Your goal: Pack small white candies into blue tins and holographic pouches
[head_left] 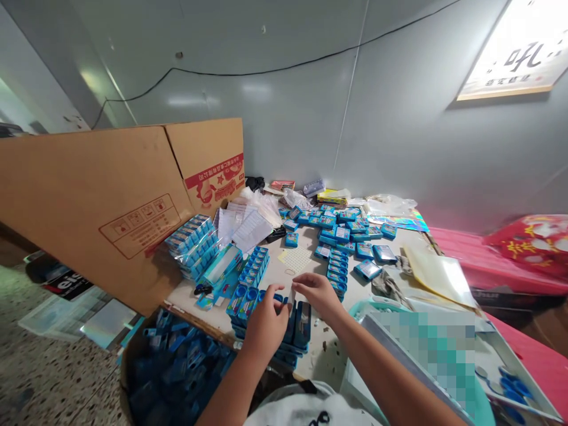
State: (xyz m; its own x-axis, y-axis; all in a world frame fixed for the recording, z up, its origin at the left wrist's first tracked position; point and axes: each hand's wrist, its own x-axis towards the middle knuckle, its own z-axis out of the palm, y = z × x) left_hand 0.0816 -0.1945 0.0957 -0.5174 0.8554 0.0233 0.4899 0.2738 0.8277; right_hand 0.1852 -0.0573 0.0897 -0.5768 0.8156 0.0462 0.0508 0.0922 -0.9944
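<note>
A left hand (268,319) and right hand (316,293) pinch a small pale strip (291,300) above stacked blue rectangular plastic cases (242,303), apparently sharing the grip for steadiness.

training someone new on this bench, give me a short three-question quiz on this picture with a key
1. What stands along the left side of the table? a) a ladder b) a cardboard box c) a chair
2. True or false: the left hand is at the stacked blue cases.
3. Fill in: a ____ with writing hangs on the wall, upper right.

Key: 1. b; 2. true; 3. poster
</note>
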